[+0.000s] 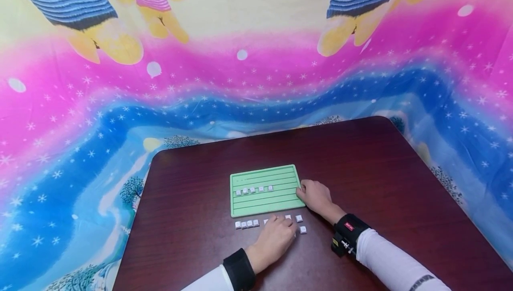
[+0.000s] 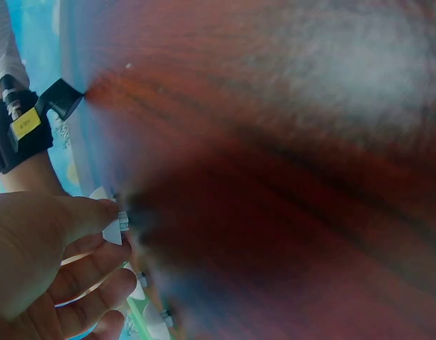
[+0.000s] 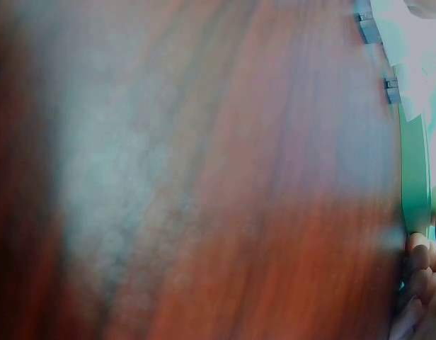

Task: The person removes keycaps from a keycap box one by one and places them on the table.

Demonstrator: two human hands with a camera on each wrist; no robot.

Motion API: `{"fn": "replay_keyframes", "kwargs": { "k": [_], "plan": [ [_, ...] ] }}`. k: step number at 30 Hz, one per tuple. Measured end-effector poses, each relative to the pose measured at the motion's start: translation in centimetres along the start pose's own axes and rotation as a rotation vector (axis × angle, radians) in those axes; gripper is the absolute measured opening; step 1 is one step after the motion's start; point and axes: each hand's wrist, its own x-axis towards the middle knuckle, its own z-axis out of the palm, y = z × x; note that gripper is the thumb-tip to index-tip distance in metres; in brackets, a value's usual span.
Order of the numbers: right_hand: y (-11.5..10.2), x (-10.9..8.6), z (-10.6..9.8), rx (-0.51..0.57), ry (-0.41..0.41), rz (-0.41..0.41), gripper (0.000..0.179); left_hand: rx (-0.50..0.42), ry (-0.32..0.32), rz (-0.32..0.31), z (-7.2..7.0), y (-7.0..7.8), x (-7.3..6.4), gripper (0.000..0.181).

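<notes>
A light green ridged board (image 1: 264,202) lies on the table, with several small white keycaps (image 1: 261,189) in a row across it. My left hand (image 1: 276,237) is over the loose keycaps in front of the board. In the left wrist view, its thumb and index finger pinch one white keycap (image 2: 117,228) close to the tabletop. My right hand (image 1: 317,196) grips the board's right edge, fingers curled beside it. Only part of the right hand's fingers (image 3: 417,265) shows in the right wrist view. The left hand hides some of the loose keycaps.
Several loose keycaps (image 1: 250,224) stand in a line left of the left hand, and another keycap (image 1: 303,229) lies to its right. The dark brown table (image 1: 192,202) reaches back to a patterned cloth (image 1: 248,82). Each wrist wears a black strap (image 1: 239,269).
</notes>
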Motion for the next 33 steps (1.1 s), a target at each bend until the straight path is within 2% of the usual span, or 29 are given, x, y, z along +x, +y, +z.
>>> {"fn": "replay_keyframes", "kwargs": {
  "k": [14, 20, 33],
  "plan": [
    [0.0, 0.1, -0.1, -0.003, -0.010, 0.015, 0.036, -0.007, -0.004, -0.004, 0.2, 0.1, 0.0, 0.010],
    [0.0, 0.1, -0.1, -0.001, -0.023, 0.019, 0.036, -0.048, -0.034, -0.020, -0.1, -0.5, 0.0, 0.018],
    [0.1, 0.0, -0.1, 0.007, -0.026, 0.013, 0.037, -0.074, -0.009, -0.070, -1.3, -1.9, 0.8, 0.020]
  ]
}}
